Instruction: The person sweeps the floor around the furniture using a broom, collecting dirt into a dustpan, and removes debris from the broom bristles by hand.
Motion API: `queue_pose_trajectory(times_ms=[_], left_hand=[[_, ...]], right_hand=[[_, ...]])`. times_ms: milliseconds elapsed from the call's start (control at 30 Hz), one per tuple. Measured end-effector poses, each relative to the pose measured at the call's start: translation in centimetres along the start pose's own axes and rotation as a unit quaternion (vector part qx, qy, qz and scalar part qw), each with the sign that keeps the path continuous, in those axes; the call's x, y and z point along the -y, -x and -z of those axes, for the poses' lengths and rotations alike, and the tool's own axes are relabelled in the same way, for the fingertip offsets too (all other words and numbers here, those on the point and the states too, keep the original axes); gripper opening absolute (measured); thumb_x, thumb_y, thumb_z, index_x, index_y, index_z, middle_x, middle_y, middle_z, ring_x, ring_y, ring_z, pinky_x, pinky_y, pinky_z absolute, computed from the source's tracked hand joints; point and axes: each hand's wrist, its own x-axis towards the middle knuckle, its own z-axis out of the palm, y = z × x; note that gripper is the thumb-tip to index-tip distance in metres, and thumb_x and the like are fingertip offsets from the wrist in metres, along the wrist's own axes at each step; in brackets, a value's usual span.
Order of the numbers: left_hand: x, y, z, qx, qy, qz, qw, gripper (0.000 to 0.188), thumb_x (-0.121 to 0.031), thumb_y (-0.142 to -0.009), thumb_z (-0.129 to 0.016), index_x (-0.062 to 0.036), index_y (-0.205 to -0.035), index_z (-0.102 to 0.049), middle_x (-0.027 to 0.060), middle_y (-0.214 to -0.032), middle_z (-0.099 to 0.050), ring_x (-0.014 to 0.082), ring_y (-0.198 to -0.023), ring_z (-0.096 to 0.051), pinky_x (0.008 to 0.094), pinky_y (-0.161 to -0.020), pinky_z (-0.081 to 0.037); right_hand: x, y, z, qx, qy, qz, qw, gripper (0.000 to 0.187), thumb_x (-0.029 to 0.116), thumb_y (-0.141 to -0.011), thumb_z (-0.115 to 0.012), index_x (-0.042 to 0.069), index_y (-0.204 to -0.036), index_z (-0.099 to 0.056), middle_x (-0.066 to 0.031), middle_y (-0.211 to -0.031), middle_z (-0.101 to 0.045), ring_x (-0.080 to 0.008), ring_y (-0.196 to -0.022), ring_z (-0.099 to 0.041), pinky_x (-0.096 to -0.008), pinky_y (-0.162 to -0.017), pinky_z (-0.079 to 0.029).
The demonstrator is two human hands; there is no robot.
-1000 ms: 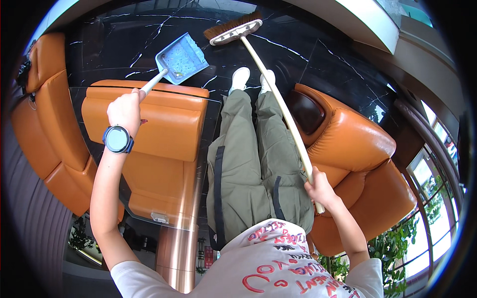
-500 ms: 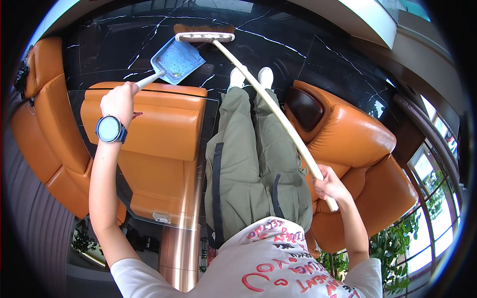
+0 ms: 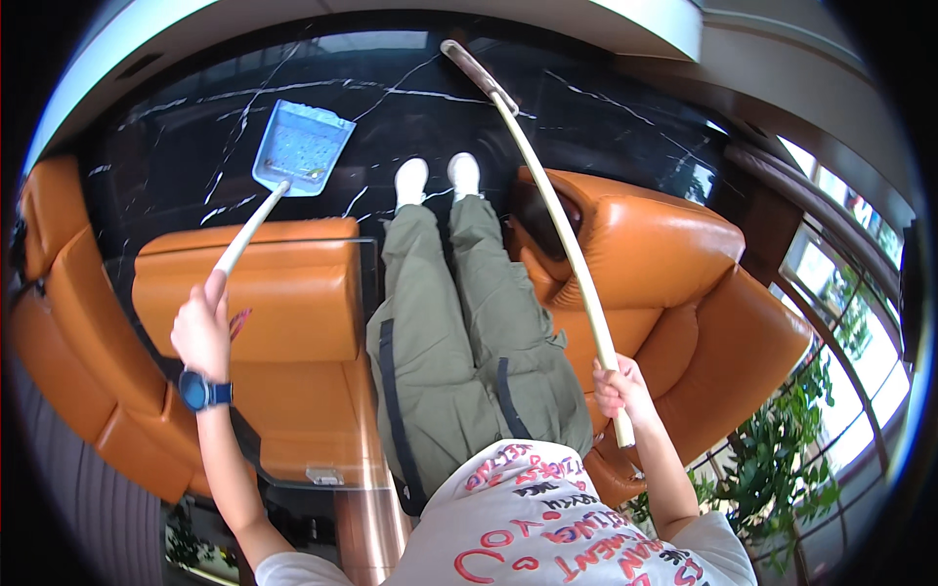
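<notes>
My left hand (image 3: pixel 202 335) is closed round the end of a long pale handle that leads to a blue dustpan (image 3: pixel 301 146). Bits of debris show in the pan, which is over the black floor on the left. In my right hand (image 3: pixel 621 388) is the upper end of a broom's cream handle (image 3: pixel 555 213). The broom head (image 3: pixel 479 76) is at the far side of the floor, turned at a slant, to the right of the dustpan and apart from it. Its bristles are hidden from here.
Beneath my left arm is a glass-topped table (image 3: pixel 368 293), with an orange leather seat (image 3: pixel 254 293) seen below it. An orange armchair (image 3: pixel 655 234) stands close on my right. Another orange seat (image 3: pixel 88 342) lines the far left. Black marble-like floor (image 3: pixel 401 117) stretches ahead, with green plants (image 3: pixel 782 439) behind right.
The broom head has moved right, away from the dustpan, and turned at a slant. The dustpan has shifted left and come away from the broom. Both hands keep their hold.
</notes>
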Motion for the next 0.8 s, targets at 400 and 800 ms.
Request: queue_pose_trajectory(times_ms=[400,800], left_hand=[[-5.3,4.4,0.7,-0.015,0.297,0.102,0.949,0.028,-0.021,-0.075,-0.056,0.0052,-0.068,-0.049,0.0186,-0.055,-0.047,0.0262,-0.046,-0.041,0.0330,-0.049,-0.037],[-11.5,10.3,0.0,0.028,0.489,0.183,0.852,0.019,-0.014,-0.074,-0.059,0.0027,-0.067,-0.052,-0.0031,-0.047,-0.040,0.0028,-0.040,-0.032,0.0195,-0.036,-0.023]], right_hand=[[4.9,-7.1,7.5,0.037,-0.431,0.050,0.900,0.014,0.010,-0.082,-0.041,0.008,-0.068,-0.037,0.0060,-0.048,-0.029,-0.0011,-0.035,-0.028,-0.0143,-0.030,-0.024],[6.5,-14.2,0.7,0.069,-0.471,-0.116,0.872,0.025,0.008,-0.077,-0.041,0.011,-0.055,-0.029,0.0042,-0.046,-0.030,-0.0059,-0.039,-0.030,-0.0186,-0.038,-0.030]])
